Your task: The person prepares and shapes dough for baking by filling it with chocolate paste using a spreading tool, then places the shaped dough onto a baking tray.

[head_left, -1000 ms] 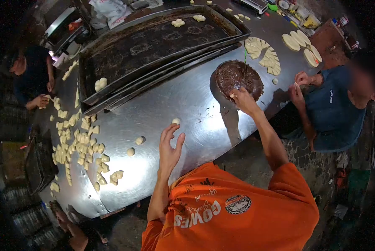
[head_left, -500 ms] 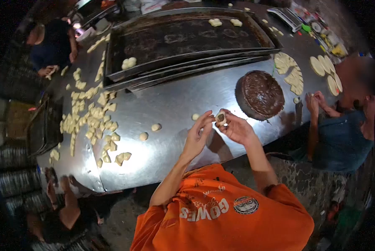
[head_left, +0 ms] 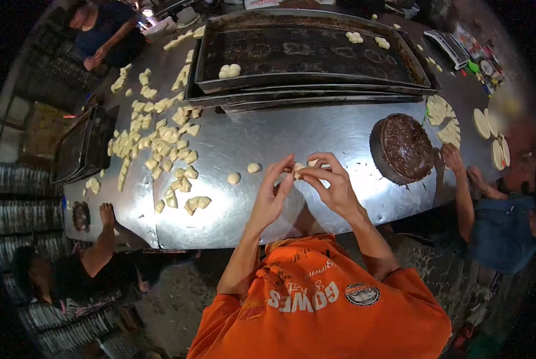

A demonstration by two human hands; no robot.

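Observation:
My left hand [head_left: 272, 194] and my right hand [head_left: 335, 186] meet above the metal table, their fingertips pinching a small piece of dough [head_left: 298, 170] between them. Dark filling no longer shows on it from this angle. Just behind my right fingers, a pale dough ball is partly hidden. Two round dough balls, one [head_left: 254, 168] nearer and one [head_left: 234, 178] farther, lie left of my left hand. To the right stands a round container of dark brown filling [head_left: 407, 146]. Many cut dough pieces [head_left: 160, 143] are scattered on the left.
Stacked black trays [head_left: 310, 81] stand at the back, with dough clusters [head_left: 229, 71] on the top one. Flat dough [head_left: 444, 121] and a scale [head_left: 446, 49] are at the right. Co-workers stand at the right, upper left and lower left around the metal table [head_left: 220, 224].
The view has shifted, so the table's things appear farther right. My fingers have closed over the dough piece, whose dark filling was visible before. The right co-worker's hand has moved to the flat dough.

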